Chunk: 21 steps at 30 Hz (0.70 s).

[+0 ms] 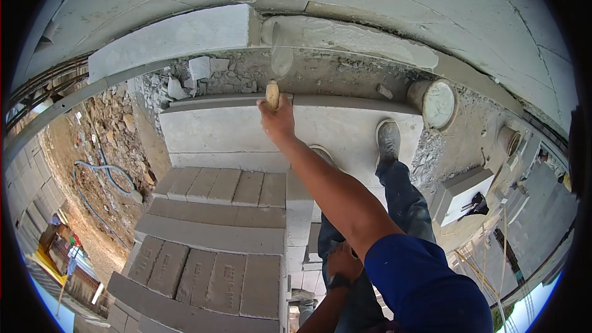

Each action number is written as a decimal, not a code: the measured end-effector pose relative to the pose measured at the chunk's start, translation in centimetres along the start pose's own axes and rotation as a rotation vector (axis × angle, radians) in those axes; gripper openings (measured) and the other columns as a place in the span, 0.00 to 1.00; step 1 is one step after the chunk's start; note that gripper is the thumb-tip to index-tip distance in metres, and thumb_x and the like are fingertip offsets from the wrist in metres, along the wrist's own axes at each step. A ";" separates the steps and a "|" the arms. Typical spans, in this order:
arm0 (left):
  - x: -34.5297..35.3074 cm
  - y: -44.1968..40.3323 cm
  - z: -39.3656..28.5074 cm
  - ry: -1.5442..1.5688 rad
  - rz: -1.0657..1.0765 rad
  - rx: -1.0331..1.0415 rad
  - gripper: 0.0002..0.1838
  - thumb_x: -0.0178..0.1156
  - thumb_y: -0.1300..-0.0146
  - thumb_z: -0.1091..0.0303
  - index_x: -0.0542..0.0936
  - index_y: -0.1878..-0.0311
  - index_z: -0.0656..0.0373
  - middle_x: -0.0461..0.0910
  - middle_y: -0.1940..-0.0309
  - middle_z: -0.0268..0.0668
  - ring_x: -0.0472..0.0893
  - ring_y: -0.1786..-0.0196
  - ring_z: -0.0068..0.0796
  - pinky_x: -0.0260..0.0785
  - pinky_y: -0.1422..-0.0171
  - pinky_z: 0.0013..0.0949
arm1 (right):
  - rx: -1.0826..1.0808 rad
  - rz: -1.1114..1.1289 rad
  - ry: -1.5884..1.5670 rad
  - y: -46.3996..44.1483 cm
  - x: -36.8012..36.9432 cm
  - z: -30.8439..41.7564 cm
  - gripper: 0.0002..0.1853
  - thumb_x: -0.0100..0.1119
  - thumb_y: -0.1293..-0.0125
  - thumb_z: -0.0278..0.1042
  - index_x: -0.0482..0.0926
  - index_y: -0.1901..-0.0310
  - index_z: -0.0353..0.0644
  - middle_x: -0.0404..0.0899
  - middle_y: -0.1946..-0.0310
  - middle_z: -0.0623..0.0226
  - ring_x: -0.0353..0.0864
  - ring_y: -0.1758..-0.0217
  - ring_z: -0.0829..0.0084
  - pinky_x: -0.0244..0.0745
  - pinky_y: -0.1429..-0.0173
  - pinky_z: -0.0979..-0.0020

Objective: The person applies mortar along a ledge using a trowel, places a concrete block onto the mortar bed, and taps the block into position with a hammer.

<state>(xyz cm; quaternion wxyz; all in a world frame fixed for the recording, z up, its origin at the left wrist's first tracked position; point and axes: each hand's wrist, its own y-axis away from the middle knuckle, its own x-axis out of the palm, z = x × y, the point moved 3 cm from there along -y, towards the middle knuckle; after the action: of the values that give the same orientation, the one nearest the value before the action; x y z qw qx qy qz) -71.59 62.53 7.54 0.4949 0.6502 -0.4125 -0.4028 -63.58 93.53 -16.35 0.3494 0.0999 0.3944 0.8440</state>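
My right hand [277, 117] is closed around the wooden handle of a trowel [272, 95]. The metal blade [282, 61], slightly blurred, points away from me toward the low wall. Beside its tip, a white block [179, 40] sits on that wall at the left. To the right, pale wet-looking mortar [357, 36] coats the top of the wall course. My left hand [344, 262], with a dark band at the wrist, rests against my leg; its fingers are partly hidden by my right arm.
Stacked grey blocks [213, 271] rise at lower left, below the block platform [216, 132] under my feet. A bucket [439, 105] of pale mix stands at right. Broken pieces [177, 88] lie in the gap along the wall. A hose [105, 166] curls on the rubble ground.
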 end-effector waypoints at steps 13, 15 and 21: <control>-0.6 -0.4 1.7 -0.132 -0.025 0.184 0.25 0.65 0.39 0.52 0.81 0.44 0.58 0.85 0.50 0.46 0.83 0.46 0.50 0.74 0.40 0.51 | -0.111 -0.080 0.110 -1.4 4.1 -0.1 0.18 0.66 0.33 0.41 0.70 0.56 0.36 0.78 0.73 0.57 0.81 0.72 0.59 0.75 0.64 0.58; -0.7 0.3 1.9 0.040 -0.086 0.148 0.25 0.65 0.39 0.52 0.81 0.45 0.58 0.84 0.50 0.46 0.83 0.46 0.52 0.74 0.40 0.51 | -0.098 -0.082 0.145 -0.3 4.4 1.3 0.19 0.66 0.33 0.41 0.69 0.54 0.37 0.79 0.70 0.54 0.81 0.68 0.54 0.75 0.61 0.57; -0.3 0.4 2.4 0.024 -0.079 0.143 0.25 0.66 0.38 0.51 0.80 0.43 0.58 0.83 0.50 0.45 0.82 0.46 0.50 0.73 0.41 0.50 | -0.214 -0.096 0.083 4.8 4.9 4.2 0.19 0.64 0.30 0.38 0.65 0.49 0.38 0.79 0.71 0.52 0.81 0.70 0.51 0.74 0.65 0.55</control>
<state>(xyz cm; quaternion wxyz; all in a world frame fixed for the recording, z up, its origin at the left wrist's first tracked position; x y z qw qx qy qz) -73.99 62.02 7.47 0.4360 0.7044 -0.4081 -0.3836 -67.80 97.18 -10.53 0.3813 0.0082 0.3204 0.8671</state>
